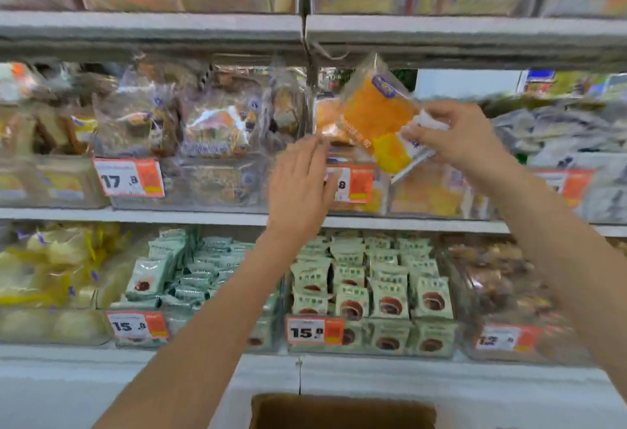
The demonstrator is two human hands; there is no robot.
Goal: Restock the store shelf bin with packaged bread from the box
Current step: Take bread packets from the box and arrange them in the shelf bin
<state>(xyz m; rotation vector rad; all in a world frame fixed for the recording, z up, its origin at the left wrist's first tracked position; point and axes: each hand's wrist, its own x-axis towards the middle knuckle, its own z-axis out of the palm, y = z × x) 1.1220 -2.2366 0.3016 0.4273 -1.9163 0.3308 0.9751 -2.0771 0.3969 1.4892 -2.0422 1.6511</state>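
My right hand (454,135) pinches the lower end of a clear packet of orange-yellow bread (380,113), holding it tilted above the middle shelf's clear bin (424,191). More orange bread packets (327,119) lie in that bin behind it. My left hand (302,184) is raised in front of the bin's price tag (354,184) with fingers straight, fingertips near the packets; it holds nothing. The brown cardboard box (342,411) stands open at the bottom edge of the view, its inside dark.
Shelf boards (152,28) run above and below the bin. Neighbouring bins hold clear-wrapped pastries (217,123) on the left and grey packets (559,130) on the right. The lower shelf carries green-white snack packs (373,286) and yellow buns (51,265).
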